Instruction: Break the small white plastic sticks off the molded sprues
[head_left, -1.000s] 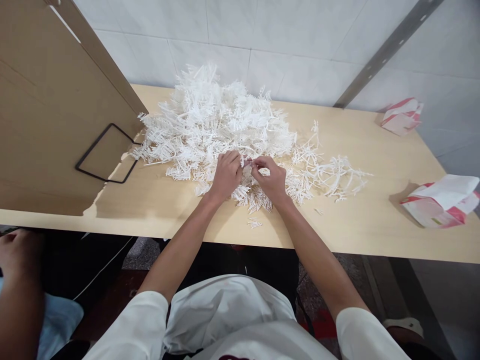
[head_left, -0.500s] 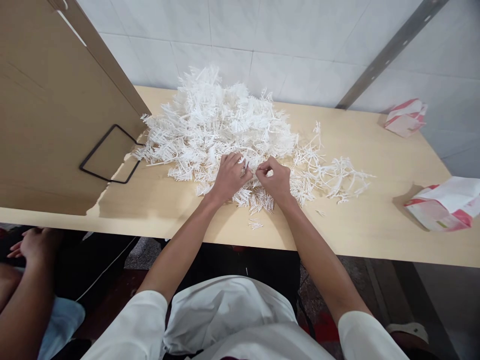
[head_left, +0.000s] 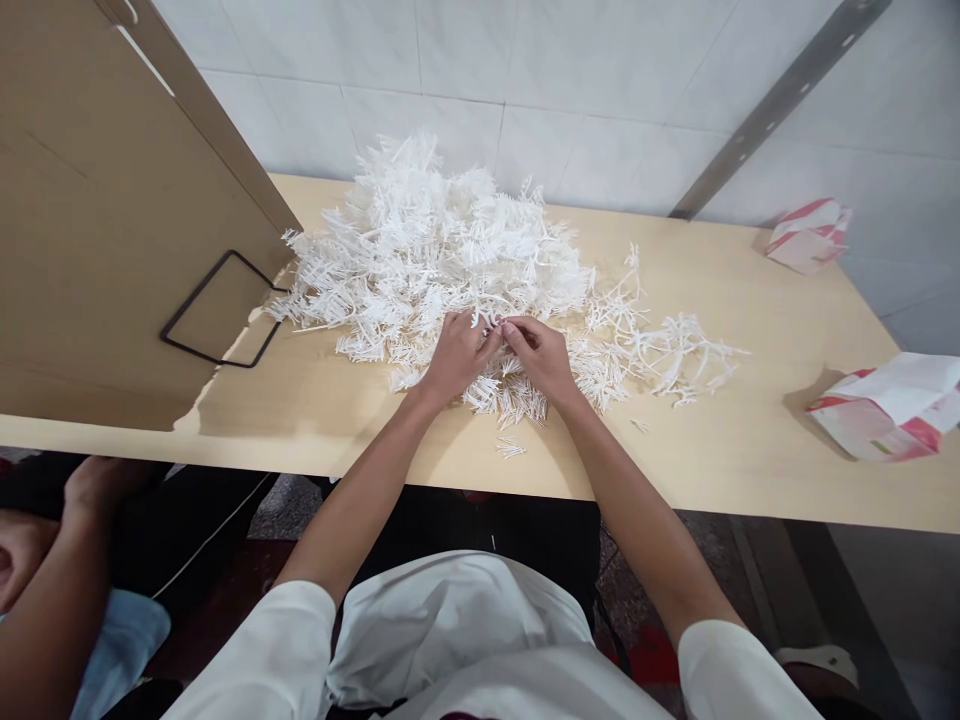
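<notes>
A large heap of thin white branching pieces (head_left: 442,235), plastic-looking, lies on the table against the wall. At its front edge my left hand (head_left: 456,358) is closed on one white branching piece (head_left: 478,319), whose tip shows above the fingers. My right hand (head_left: 546,358) pinches with thumb and forefinger right beside the left fingertips, touching or nearly so; what lies in that pinch is too small to make out. Under and in front of both hands lie short white pieces (head_left: 517,400). A stringy tangle of white stems (head_left: 679,355) lies to the right.
A brown board (head_left: 112,230) stands at the left, with a black wire frame (head_left: 199,310) by its foot. Two red-and-white paper packets (head_left: 877,410) rest at the table's right side. A co-worker's arm (head_left: 71,590) is at lower left. A tiled wall (head_left: 615,70) closes the back.
My right hand drew slightly away from the left half a second ago, and now its fingertips are back against the left ones. The co-worker's hand at lower left has shifted right.
</notes>
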